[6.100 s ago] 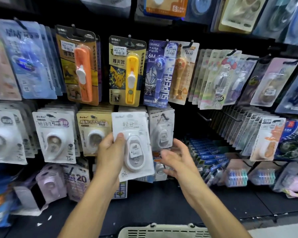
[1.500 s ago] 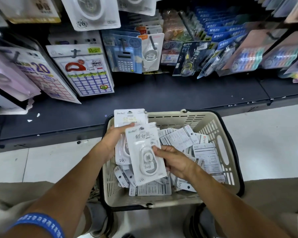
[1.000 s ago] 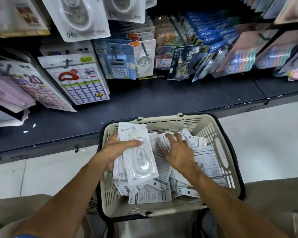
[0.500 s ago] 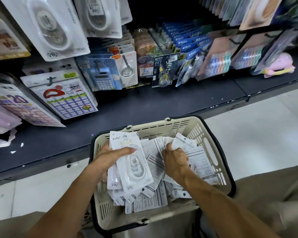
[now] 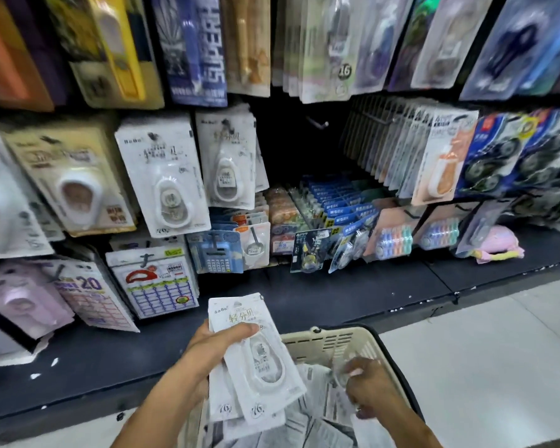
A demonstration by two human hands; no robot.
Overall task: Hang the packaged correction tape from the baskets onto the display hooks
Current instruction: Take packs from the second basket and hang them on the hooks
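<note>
The basket (image 5: 366, 342) sits lowest and nearest, cream with a dark rim, and loose white packs (image 5: 317, 425) of correction tape lie heaped inside it. The right hand (image 5: 367, 388) is down in the basket over that heap, its fingers curled around something pale; the blur hides whether it is a pack, and how firm the hold is I cannot tell. The left hand (image 5: 214, 349) is at the basket's left edge, raised above the rim. It grips a stack (image 5: 256, 357) of white tape packs, thumb across the front pack and fingers behind, the packs fanned slightly and standing nearly upright. At least two packs show at the stack's lower corners, each marked 76.

Beyond the basket runs a dark shelf (image 5: 337, 302), with pale floor (image 5: 482, 367) to the basket's right. Above the basket and to its left, matching white packs (image 5: 165, 179) hang on the display in two neighbouring rows. Straight above the basket, a bare hook (image 5: 317, 122) juts from a dark gap in the wall. Further up and to the right of the basket hang rows of blue and orange packs (image 5: 440, 163), all blurred. A pink item (image 5: 498, 244) lies on the shelf, far right of the basket.
</note>
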